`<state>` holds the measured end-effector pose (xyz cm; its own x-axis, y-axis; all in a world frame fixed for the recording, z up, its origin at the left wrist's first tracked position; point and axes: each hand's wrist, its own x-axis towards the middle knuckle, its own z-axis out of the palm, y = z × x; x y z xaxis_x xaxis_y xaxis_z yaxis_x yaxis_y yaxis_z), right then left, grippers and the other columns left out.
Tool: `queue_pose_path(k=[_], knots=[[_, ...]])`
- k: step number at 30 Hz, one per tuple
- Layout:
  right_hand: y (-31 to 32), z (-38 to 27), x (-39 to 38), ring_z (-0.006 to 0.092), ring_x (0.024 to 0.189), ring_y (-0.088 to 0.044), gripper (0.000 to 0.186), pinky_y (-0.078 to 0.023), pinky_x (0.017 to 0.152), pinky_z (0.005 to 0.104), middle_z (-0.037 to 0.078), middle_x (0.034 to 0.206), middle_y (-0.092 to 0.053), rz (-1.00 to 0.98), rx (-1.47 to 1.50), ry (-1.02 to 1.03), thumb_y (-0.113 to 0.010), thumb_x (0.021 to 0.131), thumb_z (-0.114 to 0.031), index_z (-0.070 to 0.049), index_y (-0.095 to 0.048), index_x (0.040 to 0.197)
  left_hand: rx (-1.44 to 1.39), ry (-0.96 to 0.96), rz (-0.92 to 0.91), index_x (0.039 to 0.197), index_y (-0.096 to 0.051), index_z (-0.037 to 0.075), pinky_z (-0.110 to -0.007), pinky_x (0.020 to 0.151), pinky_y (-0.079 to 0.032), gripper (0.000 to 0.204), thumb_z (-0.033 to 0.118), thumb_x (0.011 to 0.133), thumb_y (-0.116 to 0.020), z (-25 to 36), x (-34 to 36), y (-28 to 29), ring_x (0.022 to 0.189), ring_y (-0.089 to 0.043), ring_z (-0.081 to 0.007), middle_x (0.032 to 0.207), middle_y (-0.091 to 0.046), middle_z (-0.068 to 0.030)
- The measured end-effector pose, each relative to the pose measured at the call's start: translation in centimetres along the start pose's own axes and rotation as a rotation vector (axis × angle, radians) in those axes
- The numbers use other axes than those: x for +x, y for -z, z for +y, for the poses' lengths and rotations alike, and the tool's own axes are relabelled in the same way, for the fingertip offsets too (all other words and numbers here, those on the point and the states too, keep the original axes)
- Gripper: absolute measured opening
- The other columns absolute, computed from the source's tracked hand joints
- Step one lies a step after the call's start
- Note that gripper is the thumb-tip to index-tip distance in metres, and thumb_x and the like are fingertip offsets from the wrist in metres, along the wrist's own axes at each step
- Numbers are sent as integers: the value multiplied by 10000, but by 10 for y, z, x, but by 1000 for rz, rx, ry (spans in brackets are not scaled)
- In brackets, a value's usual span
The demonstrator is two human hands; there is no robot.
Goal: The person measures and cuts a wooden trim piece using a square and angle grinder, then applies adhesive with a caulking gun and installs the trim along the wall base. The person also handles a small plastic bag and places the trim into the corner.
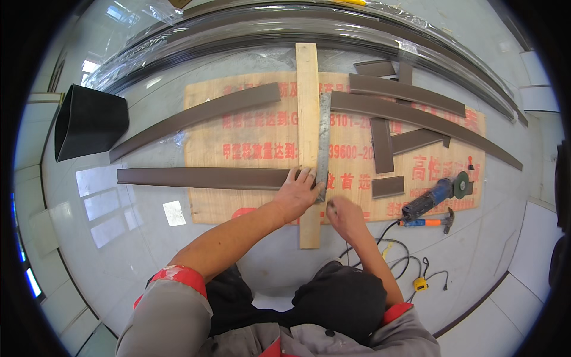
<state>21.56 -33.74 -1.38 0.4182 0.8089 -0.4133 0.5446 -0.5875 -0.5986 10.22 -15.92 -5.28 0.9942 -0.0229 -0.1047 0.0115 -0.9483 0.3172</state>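
My left hand (297, 193) presses down where a long brown trim strip (202, 178) meets a metal ruler (325, 137). Its fingers lie over the strip's right end, and the thumb is against the ruler. That strip end rests across a pale wooden batten (307, 83), with the ruler lying along the batten's right side. Just right of the ruler's near end is my right hand (347, 221), closed, its fingertips close to the batten. A small dark spot shows at those fingertips; what they hold cannot be made out.
A printed wooden board (250, 202) lies beneath, with more brown strips (428, 122) and short offcuts (388, 187). At right are an angle grinder (437, 196), a hammer (429, 222), cables and a yellow tape measure (420, 284). Plastic-wrapped lengths (238, 35) lie behind; a black bin (95, 122) stands left.
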Motion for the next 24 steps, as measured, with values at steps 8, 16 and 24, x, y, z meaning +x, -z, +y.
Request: queue_pose_path(k=[8, 16, 24], knots=[[115, -109, -67, 314, 887, -693, 230, -564, 795, 381, 144, 975, -703, -8, 280, 285, -710, 897, -168, -18, -659, 1064, -77, -27, 81, 1371, -602, 129, -510, 1105, -374, 605, 224, 801, -780, -2, -6, 10, 1336, -464, -378, 1413, -517, -215], [105, -281, -137, 341, 844, -699, 185, -568, 721, 418, 184, 1010, -669, -487, 393, 976, -672, 843, -178, -42, -671, 968, -34, -141, 142, 945, -591, 80, -409, 804, -479, 148, 82, 806, -643, 6, -10, 13, 880, -597, -279, 894, -582, -73], [69, -260, -150, 366, 731, -709, 154, -573, 659, 437, 176, 748, -684, -756, 131, 1054, -677, 772, -129, 17, -707, 814, 119, -167, 119, 978, -610, 77, -438, 858, -493, 157, 106, 825, -618, -103, -49, 82, 954, -618, -320, 972, -596, -109]])
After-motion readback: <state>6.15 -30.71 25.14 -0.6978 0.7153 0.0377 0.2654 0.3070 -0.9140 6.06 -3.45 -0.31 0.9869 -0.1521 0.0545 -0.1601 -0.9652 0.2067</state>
